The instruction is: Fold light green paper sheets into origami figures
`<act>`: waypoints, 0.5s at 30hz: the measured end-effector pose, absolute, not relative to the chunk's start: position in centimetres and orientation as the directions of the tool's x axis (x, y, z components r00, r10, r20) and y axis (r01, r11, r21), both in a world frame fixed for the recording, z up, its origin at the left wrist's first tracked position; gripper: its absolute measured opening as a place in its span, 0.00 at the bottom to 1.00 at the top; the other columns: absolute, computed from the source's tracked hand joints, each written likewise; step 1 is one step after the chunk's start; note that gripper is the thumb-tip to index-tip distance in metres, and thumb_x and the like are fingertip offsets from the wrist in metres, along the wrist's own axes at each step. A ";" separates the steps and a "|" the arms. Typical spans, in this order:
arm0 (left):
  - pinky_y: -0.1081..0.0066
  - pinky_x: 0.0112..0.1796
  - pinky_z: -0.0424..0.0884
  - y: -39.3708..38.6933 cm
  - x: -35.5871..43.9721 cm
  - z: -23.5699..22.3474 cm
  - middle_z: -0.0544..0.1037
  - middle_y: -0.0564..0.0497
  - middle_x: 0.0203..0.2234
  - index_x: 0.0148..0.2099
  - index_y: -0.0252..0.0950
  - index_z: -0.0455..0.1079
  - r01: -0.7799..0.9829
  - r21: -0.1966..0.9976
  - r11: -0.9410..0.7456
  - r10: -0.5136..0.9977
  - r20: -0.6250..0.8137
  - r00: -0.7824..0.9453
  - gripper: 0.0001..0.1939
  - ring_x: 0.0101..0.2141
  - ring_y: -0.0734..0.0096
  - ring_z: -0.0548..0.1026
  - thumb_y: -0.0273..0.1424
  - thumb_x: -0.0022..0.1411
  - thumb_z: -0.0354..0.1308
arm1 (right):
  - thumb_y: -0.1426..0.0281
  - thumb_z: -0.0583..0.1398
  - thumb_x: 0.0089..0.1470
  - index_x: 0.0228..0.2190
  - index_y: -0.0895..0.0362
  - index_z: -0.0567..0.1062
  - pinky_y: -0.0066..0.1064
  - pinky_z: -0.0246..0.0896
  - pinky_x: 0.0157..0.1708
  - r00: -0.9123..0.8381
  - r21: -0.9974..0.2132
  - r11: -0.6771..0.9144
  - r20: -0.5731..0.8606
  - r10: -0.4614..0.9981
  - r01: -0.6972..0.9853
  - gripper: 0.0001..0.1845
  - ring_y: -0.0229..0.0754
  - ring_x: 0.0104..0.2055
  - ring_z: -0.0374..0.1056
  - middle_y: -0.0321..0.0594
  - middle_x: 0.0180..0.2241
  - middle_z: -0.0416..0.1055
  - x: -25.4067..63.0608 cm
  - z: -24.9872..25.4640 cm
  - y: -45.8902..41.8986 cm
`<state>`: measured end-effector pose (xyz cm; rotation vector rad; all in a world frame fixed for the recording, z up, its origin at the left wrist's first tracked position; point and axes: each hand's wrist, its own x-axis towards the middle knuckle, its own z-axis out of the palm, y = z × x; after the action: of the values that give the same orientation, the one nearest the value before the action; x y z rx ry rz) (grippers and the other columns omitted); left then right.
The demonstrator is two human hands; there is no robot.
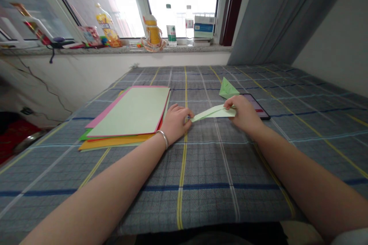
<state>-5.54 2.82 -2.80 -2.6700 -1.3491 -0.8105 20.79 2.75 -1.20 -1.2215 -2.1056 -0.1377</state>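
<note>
A pale green strip of folded paper point(212, 112) stretches between my two hands, a little above or on the checked cloth. Its left tip is pinched by my left hand point(176, 123), thumb and forefinger closed on it; a silver bangle circles that wrist. At the strip's right end my right hand point(244, 114) is closed on the paper, thumb and finger together. Just beyond my right hand stands a green folded paper piece point(228, 89), pointed at the top. Close to my left hand lies a stack of coloured paper point(132, 111), pale green on top.
A tablet or phone point(258, 108) with a lit screen lies partly behind my right hand. The checked cloth point(207, 160) covers the surface. On the windowsill point(115, 50) stand several bottles, a yellow cup point(154, 32) and stacked boxes point(203, 28). A grey curtain point(267, 19) hangs at right.
</note>
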 end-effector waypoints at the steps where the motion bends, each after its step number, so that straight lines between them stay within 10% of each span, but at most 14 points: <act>1: 0.57 0.53 0.61 2.8 -5.6 -2.7 0.77 0.51 0.35 0.37 0.38 0.69 0.758 0.187 -0.625 0.735 0.469 0.490 0.06 0.41 0.64 0.72 0.25 0.55 0.55 | 0.78 0.56 0.44 0.31 0.56 0.72 0.36 0.58 0.40 -0.374 -0.165 0.563 0.595 0.712 0.810 0.11 0.46 0.38 0.65 0.42 0.33 0.71 20.8 -0.9 2.6; 5: 0.61 0.46 0.66 2.7 -5.5 -2.9 0.76 0.49 0.36 0.41 0.38 0.69 0.737 0.154 -0.658 0.722 0.406 0.561 0.09 0.41 0.62 0.71 0.26 0.56 0.56 | 0.80 0.56 0.45 0.29 0.54 0.75 0.35 0.56 0.40 -0.505 0.007 0.567 0.465 0.727 0.823 0.12 0.46 0.41 0.65 0.40 0.32 0.74 21.1 -0.6 2.4; 15: 0.65 0.45 0.67 2.6 -5.5 -3.1 0.76 0.49 0.39 0.48 0.38 0.70 0.659 0.175 -0.731 0.677 0.304 0.670 0.14 0.40 0.65 0.71 0.34 0.60 0.58 | 0.66 0.61 0.48 0.43 0.55 0.76 0.36 0.60 0.45 -0.596 -0.016 0.605 0.160 0.787 0.796 0.18 0.47 0.44 0.70 0.42 0.42 0.76 21.4 -0.7 1.9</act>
<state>-5.49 2.63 -3.13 -2.9166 -1.1674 -0.5630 21.37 1.94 -0.74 -1.3298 -2.6775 -0.0862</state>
